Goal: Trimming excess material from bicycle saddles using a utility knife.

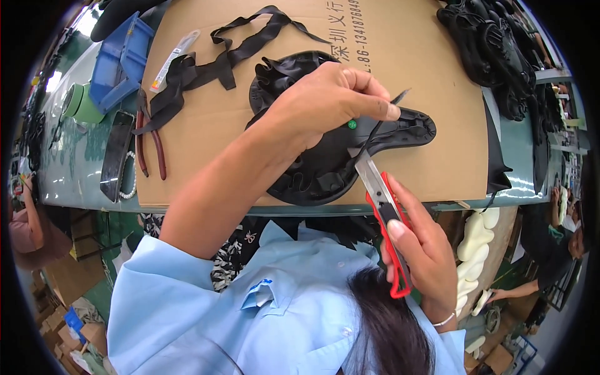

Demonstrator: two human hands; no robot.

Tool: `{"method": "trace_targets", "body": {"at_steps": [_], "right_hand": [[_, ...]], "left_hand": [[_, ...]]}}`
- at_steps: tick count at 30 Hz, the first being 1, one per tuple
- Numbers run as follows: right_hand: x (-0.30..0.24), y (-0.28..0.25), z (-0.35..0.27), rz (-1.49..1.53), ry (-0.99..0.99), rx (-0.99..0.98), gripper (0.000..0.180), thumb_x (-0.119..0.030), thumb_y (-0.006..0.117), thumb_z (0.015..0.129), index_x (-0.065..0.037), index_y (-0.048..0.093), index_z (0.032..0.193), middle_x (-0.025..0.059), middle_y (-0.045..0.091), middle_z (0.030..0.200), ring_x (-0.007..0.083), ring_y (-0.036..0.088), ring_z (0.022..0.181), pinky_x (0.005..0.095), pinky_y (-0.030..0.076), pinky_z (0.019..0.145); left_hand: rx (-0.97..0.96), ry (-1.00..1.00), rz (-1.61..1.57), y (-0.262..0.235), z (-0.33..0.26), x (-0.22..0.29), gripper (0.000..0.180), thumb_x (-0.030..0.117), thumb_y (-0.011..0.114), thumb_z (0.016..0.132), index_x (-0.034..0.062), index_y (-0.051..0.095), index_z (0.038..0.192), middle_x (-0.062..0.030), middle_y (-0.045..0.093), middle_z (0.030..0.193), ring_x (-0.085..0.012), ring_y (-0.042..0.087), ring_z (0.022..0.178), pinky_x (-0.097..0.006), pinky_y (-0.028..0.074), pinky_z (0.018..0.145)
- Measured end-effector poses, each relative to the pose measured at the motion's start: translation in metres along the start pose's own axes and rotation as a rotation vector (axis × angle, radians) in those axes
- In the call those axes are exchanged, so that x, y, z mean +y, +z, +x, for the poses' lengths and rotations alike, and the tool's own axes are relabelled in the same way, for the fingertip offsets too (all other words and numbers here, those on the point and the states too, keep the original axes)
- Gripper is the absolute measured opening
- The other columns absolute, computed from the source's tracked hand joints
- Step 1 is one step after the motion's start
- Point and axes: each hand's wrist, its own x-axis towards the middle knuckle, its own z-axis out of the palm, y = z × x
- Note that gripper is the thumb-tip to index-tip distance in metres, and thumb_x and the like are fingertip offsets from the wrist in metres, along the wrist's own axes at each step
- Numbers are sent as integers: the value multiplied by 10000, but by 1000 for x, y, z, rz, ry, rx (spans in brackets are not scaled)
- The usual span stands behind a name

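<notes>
Gripping a red knife [389, 232] in my right hand [420, 250], I set its blade against the near edge of the black saddle [325, 165], which lies on cardboard [412, 56] at the table's near edge. My left hand [328, 100] pinches a thin black strip [382, 122] above the saddle. Pliers [152, 144] and straps [225, 56] lie far left.
</notes>
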Motion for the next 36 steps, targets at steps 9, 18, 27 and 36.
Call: {"method": "trace_targets", "body": {"at_steps": [9, 18, 27, 36], "right_hand": [[55, -8, -3, 418, -215, 192, 442, -187, 563, 949, 23, 387, 1296, 145, 599, 979, 145, 613, 688, 279, 556, 650], [3, -4, 99, 37, -523, 278, 321, -163, 635, 908, -24, 531, 1178, 31, 632, 921, 57, 554, 758, 219, 449, 637], [22, -33, 73, -252, -612, 324, 423, -121, 637, 887, -45, 519, 1286, 75, 651, 869, 128, 590, 677, 256, 472, 598], [-4, -29, 37, -1067, -739, 251, 593, -31, 643, 804, -207, 541, 1361, 54, 461, 654, 193, 506, 516, 338, 407, 469]], "left_hand": [[806, 759, 923, -48, 0, 16, 400, 329, 680, 874, 18, 603, 1113, -69, 648, 946, -152, 591, 822, -278, 471, 761], [1086, 244, 941, 5, -117, -38, 339, 220, 561, 943, 24, 581, 1219, -167, 585, 1219, -320, 522, 1180, -395, 365, 1022], [576, 203, 883, 49, -63, -21, 243, 256, 687, 839, 32, 599, 807, -57, 533, 732, -220, 493, 712, -352, 347, 687], [718, 420, 711, 57, -63, -36, 91, 81, 614, 770, 52, 591, 686, -33, 476, 693, -212, 445, 707, -355, 324, 686]]}}
